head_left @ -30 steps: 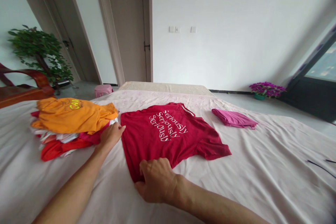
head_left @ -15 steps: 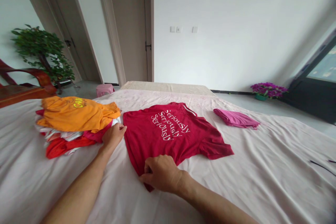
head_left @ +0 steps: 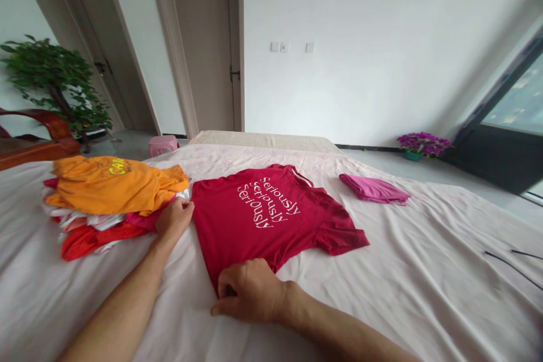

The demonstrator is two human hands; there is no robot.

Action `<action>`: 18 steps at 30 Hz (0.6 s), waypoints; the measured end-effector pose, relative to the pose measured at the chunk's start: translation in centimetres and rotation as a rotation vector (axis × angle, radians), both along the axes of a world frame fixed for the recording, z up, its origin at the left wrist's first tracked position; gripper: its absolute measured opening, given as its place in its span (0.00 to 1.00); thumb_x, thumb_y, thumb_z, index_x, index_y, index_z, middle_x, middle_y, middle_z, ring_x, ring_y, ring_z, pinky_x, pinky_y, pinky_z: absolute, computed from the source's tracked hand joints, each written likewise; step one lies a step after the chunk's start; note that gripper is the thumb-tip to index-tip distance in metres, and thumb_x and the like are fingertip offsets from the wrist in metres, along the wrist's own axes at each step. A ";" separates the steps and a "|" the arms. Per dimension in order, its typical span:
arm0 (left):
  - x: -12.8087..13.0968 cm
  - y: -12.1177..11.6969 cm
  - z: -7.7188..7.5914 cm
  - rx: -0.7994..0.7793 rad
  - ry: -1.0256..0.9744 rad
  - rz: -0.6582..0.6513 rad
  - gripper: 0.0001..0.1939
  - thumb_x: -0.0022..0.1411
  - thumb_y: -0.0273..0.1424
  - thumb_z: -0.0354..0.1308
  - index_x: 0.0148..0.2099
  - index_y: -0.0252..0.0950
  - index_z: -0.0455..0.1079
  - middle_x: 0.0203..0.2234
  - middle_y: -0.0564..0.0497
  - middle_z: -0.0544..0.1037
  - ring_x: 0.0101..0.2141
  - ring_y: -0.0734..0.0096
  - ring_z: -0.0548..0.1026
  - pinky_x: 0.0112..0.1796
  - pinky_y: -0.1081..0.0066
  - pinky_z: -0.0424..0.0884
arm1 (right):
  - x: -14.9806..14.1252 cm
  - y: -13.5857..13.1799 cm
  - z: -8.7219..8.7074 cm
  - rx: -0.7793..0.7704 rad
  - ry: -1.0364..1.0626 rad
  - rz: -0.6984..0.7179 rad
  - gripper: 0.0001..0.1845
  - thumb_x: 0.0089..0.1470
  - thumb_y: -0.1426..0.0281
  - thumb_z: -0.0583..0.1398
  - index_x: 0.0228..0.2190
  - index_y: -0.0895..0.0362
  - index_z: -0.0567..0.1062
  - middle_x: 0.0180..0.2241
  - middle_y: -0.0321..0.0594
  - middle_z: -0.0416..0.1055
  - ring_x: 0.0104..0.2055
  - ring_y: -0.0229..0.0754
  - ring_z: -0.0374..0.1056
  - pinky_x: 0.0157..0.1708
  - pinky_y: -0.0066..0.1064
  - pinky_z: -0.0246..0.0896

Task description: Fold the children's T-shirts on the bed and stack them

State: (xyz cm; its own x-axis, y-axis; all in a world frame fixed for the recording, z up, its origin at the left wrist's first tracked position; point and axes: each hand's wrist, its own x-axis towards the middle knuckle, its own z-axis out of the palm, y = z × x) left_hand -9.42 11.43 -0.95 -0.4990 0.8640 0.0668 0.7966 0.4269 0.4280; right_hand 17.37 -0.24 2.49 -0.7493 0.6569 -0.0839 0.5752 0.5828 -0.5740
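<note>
A dark red T-shirt (head_left: 224, 215) with white "Seriously" lettering lies spread on the pale bedsheet, its collar and sleeves pointing away and to the right. At the far end of its hem, my left hand (head_left: 175, 218) is closed in a pinch on the fabric's edge. My right hand (head_left: 254, 289) is curled round the near hem corner, thumb below, and hides that corner. Close by my left hand sits a heap of loose clothes, with an orange shirt (head_left: 110, 184) on top and a bright red garment (head_left: 99, 237) underneath.
A folded pink garment (head_left: 373, 188) lies on the sheet (head_left: 416, 271) to the right. Thin black cables (head_left: 511, 266) run in at the right edge. Past the bed stand a pink stool (head_left: 163, 144), a wooden chair (head_left: 42, 144) and potted purple flowers (head_left: 424, 145).
The near hem corner, visible below my right hand before, is now hidden by it. Between my hands the hem looks straighter and the cloth flatter. My view has turned slightly right.
</note>
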 end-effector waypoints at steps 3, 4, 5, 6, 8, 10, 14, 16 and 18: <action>0.0 -0.2 -0.1 -0.048 0.056 -0.028 0.18 0.62 0.44 0.47 0.42 0.40 0.72 0.40 0.42 0.80 0.40 0.46 0.78 0.32 0.61 0.67 | 0.0 -0.1 -0.6 0.083 -0.021 0.051 0.18 0.53 0.49 0.62 0.30 0.51 0.75 0.34 0.30 0.78 0.35 0.38 0.72 0.26 0.26 0.49; 0.1 -0.3 -0.1 -0.057 0.083 -0.046 0.18 0.62 0.44 0.47 0.43 0.40 0.72 0.41 0.42 0.80 0.40 0.46 0.78 0.32 0.61 0.67 | 0.0 -0.2 -0.5 0.088 -0.027 0.059 0.19 0.54 0.48 0.61 0.31 0.51 0.75 0.34 0.30 0.78 0.35 0.38 0.72 0.25 0.27 0.48; 0.2 -0.5 -0.2 -0.046 0.123 -0.067 0.18 0.62 0.43 0.47 0.44 0.39 0.72 0.41 0.41 0.80 0.40 0.47 0.77 0.33 0.61 0.67 | 0.0 -0.2 -0.4 0.082 -0.032 0.066 0.19 0.55 0.48 0.60 0.31 0.51 0.75 0.35 0.30 0.78 0.35 0.38 0.72 0.25 0.27 0.48; 0.3 -0.7 -0.3 -0.008 0.183 -0.087 0.18 0.63 0.42 0.47 0.46 0.37 0.71 0.42 0.39 0.79 0.41 0.47 0.77 0.34 0.61 0.68 | 0.1 -0.1 -0.1 0.063 -0.039 0.073 0.19 0.56 0.48 0.59 0.31 0.51 0.75 0.34 0.30 0.78 0.35 0.38 0.72 0.25 0.27 0.48; 0.9 -1.0 -0.3 0.141 0.332 -0.141 0.20 0.64 0.40 0.47 0.50 0.35 0.70 0.45 0.36 0.77 0.44 0.48 0.76 0.39 0.59 0.68 | 0.3 0.1 0.8 0.005 -0.043 0.071 0.18 0.58 0.50 0.58 0.31 0.51 0.76 0.33 0.30 0.77 0.33 0.37 0.71 0.25 0.26 0.49; 2.1 -1.4 0.0 0.302 0.420 -0.247 0.20 0.64 0.38 0.47 0.52 0.34 0.69 0.45 0.36 0.76 0.46 0.49 0.74 0.44 0.58 0.68 | 0.8 0.9 1.8 -0.040 -0.034 0.035 0.17 0.59 0.52 0.56 0.32 0.50 0.77 0.32 0.30 0.76 0.31 0.36 0.70 0.25 0.24 0.52; 6.7 -3.1 1.3 0.346 0.113 -0.564 0.15 0.65 0.42 0.48 0.44 0.39 0.69 0.40 0.46 0.78 0.41 0.62 0.76 0.44 0.67 0.68 | 4.3 4.3 3.5 0.019 -0.004 -0.138 0.15 0.59 0.57 0.56 0.38 0.51 0.78 0.34 0.32 0.77 0.33 0.36 0.69 0.29 0.24 0.56; 9.5 -4.9 2.4 0.253 -0.051 -0.710 0.17 0.66 0.46 0.47 0.39 0.40 0.68 0.35 0.51 0.78 0.38 0.66 0.76 0.41 0.69 0.68 | 7.8 6.2 4.0 0.120 0.015 -0.316 0.14 0.59 0.61 0.56 0.42 0.51 0.78 0.38 0.34 0.77 0.37 0.37 0.71 0.33 0.24 0.58; 12.1 -7.5 3.5 0.150 -0.090 -0.826 0.18 0.67 0.48 0.46 0.36 0.40 0.67 0.32 0.53 0.77 0.35 0.68 0.76 0.39 0.69 0.67 | 12.2 7.6 4.2 0.235 -0.017 -0.567 0.15 0.59 0.64 0.56 0.45 0.52 0.76 0.41 0.38 0.77 0.41 0.40 0.71 0.38 0.27 0.59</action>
